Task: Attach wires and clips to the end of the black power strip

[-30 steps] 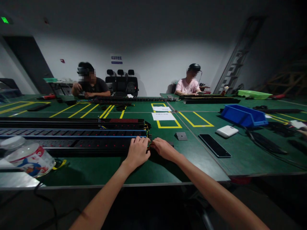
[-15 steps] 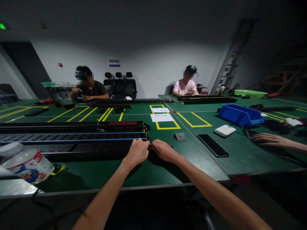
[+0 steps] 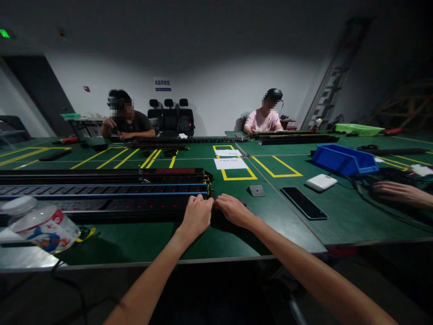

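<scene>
While left hand (image 3: 196, 216) and right hand (image 3: 233, 210) sit by black strip (image 3: 149, 207), fingers (image 3: 195, 200) curled, grasp unclear

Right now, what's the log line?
left grip: at right end of nearest black strip | right grip: close beside left grip | anything held: hidden | phone: right of both

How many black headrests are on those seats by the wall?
3: left black headrest, middle black headrest and right black headrest, side by side. More may be hidden.
</scene>
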{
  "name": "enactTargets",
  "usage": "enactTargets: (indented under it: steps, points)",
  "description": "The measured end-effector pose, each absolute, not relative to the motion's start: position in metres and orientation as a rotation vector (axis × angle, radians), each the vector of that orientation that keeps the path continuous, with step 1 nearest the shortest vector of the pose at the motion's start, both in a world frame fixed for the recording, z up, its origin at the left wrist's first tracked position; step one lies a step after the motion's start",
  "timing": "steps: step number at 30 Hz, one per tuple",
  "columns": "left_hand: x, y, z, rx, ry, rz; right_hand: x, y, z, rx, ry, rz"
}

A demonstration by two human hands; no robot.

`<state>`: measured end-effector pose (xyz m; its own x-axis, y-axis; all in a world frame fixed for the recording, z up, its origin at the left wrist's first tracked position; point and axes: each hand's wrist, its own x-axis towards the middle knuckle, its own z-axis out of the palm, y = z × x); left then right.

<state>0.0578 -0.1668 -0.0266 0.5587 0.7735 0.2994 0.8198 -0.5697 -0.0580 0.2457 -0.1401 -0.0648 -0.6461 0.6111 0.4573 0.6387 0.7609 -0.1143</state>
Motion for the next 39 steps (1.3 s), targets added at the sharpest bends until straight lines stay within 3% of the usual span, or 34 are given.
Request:
enactTargets:
  steps: [22, 39]
  points:
    - [0.057, -0.165, -0.036, -2.554, -1.339, -0.438, 0.247, -0.137, -0.070, -0.921, -2.478, -0.042]
    - [0.051, -0.156, -0.031, -2.673, -1.448, -0.507, 0.241, -0.140, -0.067, -1.010, -2.344, 0.241]
